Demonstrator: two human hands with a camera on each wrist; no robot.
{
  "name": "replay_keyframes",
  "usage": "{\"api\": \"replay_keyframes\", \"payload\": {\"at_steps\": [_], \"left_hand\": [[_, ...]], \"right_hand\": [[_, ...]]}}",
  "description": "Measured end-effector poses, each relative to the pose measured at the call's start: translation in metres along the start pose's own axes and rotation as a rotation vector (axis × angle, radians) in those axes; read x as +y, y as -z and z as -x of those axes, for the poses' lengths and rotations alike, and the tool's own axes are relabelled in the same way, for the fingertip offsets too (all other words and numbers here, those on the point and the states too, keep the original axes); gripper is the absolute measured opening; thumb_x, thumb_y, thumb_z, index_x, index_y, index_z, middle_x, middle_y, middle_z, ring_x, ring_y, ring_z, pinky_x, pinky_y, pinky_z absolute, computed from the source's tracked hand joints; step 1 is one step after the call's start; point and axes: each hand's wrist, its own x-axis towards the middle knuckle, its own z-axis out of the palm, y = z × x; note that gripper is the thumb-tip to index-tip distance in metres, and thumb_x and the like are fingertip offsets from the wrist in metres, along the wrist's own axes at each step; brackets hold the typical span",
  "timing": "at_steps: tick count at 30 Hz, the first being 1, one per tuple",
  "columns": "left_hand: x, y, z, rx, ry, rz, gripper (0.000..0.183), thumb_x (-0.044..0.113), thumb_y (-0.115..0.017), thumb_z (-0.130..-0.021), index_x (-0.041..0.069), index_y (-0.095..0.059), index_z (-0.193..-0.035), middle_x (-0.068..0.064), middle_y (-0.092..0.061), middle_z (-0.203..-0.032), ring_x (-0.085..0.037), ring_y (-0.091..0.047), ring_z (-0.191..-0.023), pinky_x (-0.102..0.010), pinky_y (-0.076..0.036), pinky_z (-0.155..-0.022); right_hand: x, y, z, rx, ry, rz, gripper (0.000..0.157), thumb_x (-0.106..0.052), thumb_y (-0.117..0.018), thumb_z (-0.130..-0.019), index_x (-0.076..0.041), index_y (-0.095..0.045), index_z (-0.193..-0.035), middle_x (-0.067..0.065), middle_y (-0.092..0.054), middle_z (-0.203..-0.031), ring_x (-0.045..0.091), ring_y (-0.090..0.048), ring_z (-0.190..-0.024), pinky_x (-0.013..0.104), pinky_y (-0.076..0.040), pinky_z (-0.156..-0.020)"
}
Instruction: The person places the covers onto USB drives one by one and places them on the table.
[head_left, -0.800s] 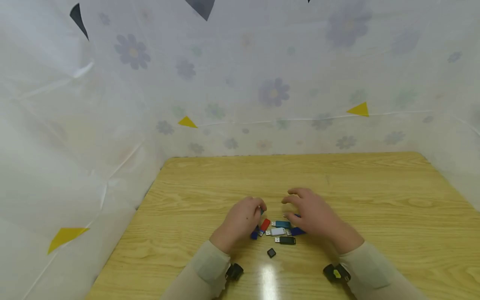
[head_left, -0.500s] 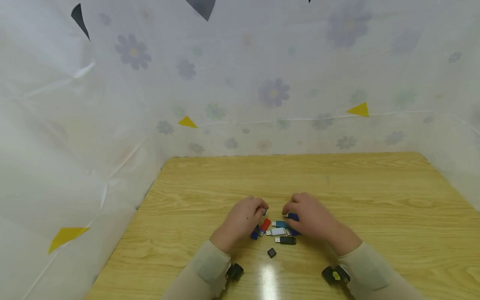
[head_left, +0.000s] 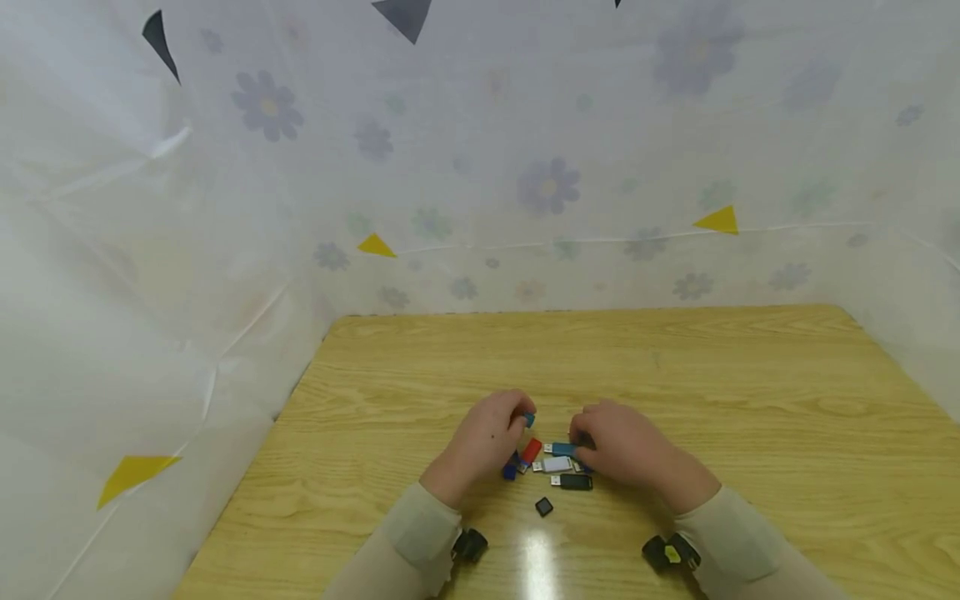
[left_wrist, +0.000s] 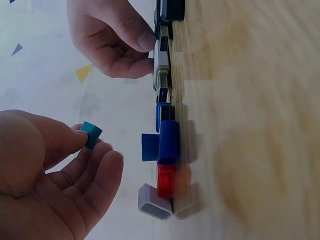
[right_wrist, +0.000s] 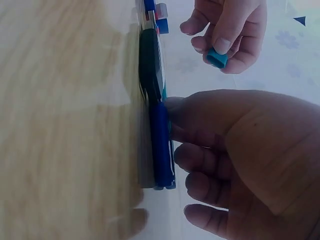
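Nearest the camera, two pale sleeves point(head_left: 411, 537) are coming in from the bottom, a black wrist camera point(head_left: 471, 545) riding on each cuff. Just past them, on the desk point(head_left: 750, 375), a small black square piece point(head_left: 543, 506) is lying on its own. Beyond it a black USB stick point(head_left: 573, 482) is lying flat, then a white USB stick point(head_left: 557, 464), then a teal-blue USB stick point(head_left: 562, 448), connectors all pointing left. A dark blue USB stick point(right_wrist: 161, 145) is lying mostly under the right hand point(head_left: 626, 442). That hand is holding its fingers curled, thumb right at the sticks; can't tell if it's gripping one. To the left of the sticks a red piece point(head_left: 530, 451) is lying tilted, next to dark blue caps point(left_wrist: 169, 142); left wrist view is also showing a white cap point(left_wrist: 155, 202) just beside the red piece, open end showing. Left hand point(head_left: 487, 437) is hovering above that group, pinching a teal cap point(left_wrist: 91, 134) between thumb and fingers, clear of the desk. At the back a flowered curtain point(head_left: 480, 167) is hanging behind the desk, yellow triangles point(head_left: 720, 221) and dark triangles point(head_left: 408, 17) showing on it.
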Motion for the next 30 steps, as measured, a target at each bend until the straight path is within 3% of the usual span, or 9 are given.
{"api": "replay_keyframes", "payload": {"at_steps": [14,21,30], "left_hand": [[-0.0004,0.0019,0.0025,-0.010,0.006,0.086,0.015,0.020,-0.056,-0.106,0.018,-0.064,-0.119,0.009,-0.063,-0.104,-0.008,-0.057,-0.081,-0.030,-0.050,-0.071],[-0.0014,0.0027,0.0030,-0.028,0.015,0.157,0.016,0.019,-0.053,-0.108,0.016,-0.062,-0.121,-0.003,-0.065,-0.095,-0.015,-0.051,-0.057,-0.032,-0.046,-0.052],[-0.0017,0.0022,0.0021,-0.027,0.021,0.221,0.020,0.018,-0.050,-0.109,0.014,-0.061,-0.125,-0.008,-0.063,-0.093,-0.016,-0.047,-0.053,-0.032,-0.044,-0.050]], "right_hand": [[0.0004,-0.0038,0.0000,-0.048,-0.119,-0.183,0.018,-0.019,-0.072,-0.088,-0.022,-0.056,-0.081,-0.011,-0.052,-0.069,0.008,-0.048,-0.061,0.029,-0.041,-0.057],[0.0007,-0.0015,-0.0010,0.042,-0.135,-0.347,0.014,-0.019,-0.068,-0.095,-0.020,-0.055,-0.090,-0.007,-0.053,-0.071,0.010,-0.049,-0.060,0.028,-0.041,-0.053],[0.0030,-0.0034,-0.0017,0.146,-0.112,-0.487,0.009,-0.017,-0.066,-0.099,-0.018,-0.057,-0.101,-0.007,-0.059,-0.080,0.012,-0.052,-0.065,0.030,-0.046,-0.058]]}}
